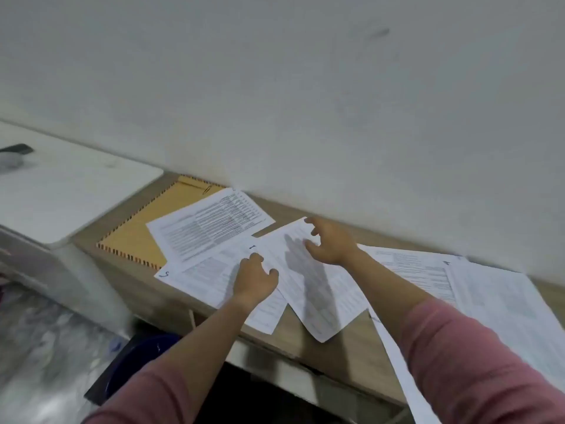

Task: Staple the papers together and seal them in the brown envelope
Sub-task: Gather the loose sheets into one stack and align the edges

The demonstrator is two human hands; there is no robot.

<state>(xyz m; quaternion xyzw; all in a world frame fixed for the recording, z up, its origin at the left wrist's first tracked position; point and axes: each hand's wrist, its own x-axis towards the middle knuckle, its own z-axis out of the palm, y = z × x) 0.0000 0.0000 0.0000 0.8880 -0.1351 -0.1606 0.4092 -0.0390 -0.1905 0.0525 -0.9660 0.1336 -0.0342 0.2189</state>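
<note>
1. Head view, far left of the brown envelope [143, 231]: a white tabletop [70, 194] with a dark, blurred object [16, 149] at its far edge, too unclear to identify.
2. Against the wall [275, 87], the brown envelope lies flat on the wooden desk [345, 341], its striped border showing and a paper clip [207, 189] near its far corner.
3. Overlapping the envelope's right side, a printed sheet [211, 228] rests face up; another sheet marked with a handwritten figure [195, 276] lies just nearer the person.
4. Right of the envelope, the left hand [255, 280], fingers curled, presses on a sheet's edge; whether it pinches the paper cannot be told.
5. Further right, the right hand [330, 243], fingers spread and half curled, touches the far end of a tilted sheet [318, 301] that overhangs the desk edge.
6. Farthest right of the envelope, more printed papers [495, 301] spread beneath a pink sleeve [464, 356].
</note>
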